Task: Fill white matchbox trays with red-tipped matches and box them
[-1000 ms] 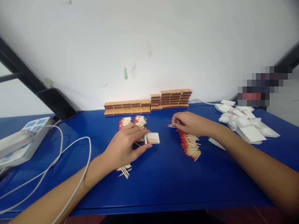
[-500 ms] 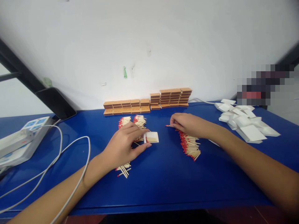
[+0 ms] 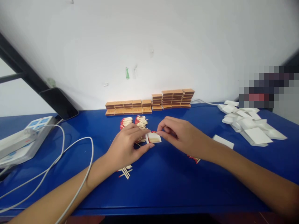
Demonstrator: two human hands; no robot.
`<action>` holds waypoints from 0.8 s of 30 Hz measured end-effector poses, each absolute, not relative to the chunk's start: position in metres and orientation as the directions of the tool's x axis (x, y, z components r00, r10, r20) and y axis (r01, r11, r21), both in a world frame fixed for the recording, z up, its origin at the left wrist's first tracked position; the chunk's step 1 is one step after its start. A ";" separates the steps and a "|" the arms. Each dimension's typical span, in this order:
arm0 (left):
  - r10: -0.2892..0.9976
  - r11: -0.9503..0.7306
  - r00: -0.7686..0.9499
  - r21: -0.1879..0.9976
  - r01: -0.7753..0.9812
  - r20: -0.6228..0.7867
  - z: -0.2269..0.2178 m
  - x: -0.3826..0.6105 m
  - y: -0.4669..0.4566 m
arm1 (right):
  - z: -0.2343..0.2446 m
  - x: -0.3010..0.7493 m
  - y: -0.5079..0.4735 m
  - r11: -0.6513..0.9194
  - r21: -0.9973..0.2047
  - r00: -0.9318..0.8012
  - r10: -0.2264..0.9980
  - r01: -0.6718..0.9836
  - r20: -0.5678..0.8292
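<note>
My left hand (image 3: 129, 141) grips a small white matchbox tray (image 3: 159, 140) between thumb and fingers, and matches lie inside it. My right hand (image 3: 176, 133) is closed in a pinch at the tray's far right edge, with red match heads (image 3: 153, 132) showing at its fingertips. Under and behind my left hand lie piles of red-headed matches (image 3: 141, 122). A few loose matches (image 3: 125, 172) rest below that wrist. My right hand and forearm hide most of another match pile (image 3: 193, 159).
Filled-looking orange matchboxes (image 3: 173, 99) stand stacked along the wall. On the right is a heap of white trays (image 3: 247, 123), with one white tray (image 3: 223, 141) apart beside my forearm. A power strip (image 3: 25, 140), white cables (image 3: 91, 155) and a black phone-like slab (image 3: 59, 102) occupy the left.
My right hand has moved left from the right-hand match pile to the tray, carrying matches in its pinch. My left hand keeps its hold on the tray. The view has shifted slightly.
</note>
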State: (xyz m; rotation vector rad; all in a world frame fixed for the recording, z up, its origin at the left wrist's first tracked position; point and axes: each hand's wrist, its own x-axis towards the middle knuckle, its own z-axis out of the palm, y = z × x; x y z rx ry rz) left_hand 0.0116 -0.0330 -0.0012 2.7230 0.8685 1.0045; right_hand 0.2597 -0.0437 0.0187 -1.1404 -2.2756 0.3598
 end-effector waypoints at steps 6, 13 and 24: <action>0.534 -0.842 0.610 0.307 0.443 0.585 -0.003 0.013 -0.035 | 0.006 0.248 -0.050 0.627 -0.424 -0.510 0.779 0.654 0.366; 0.550 -0.834 0.628 0.325 0.445 0.551 -0.002 0.013 -0.033 | 0.006 0.251 -0.049 0.630 -0.378 -0.517 0.775 0.678 0.364; 0.526 -0.850 0.648 0.333 0.407 0.551 -0.003 0.013 -0.035 | -0.001 0.250 -0.046 0.678 -0.400 -0.552 0.735 0.617 0.395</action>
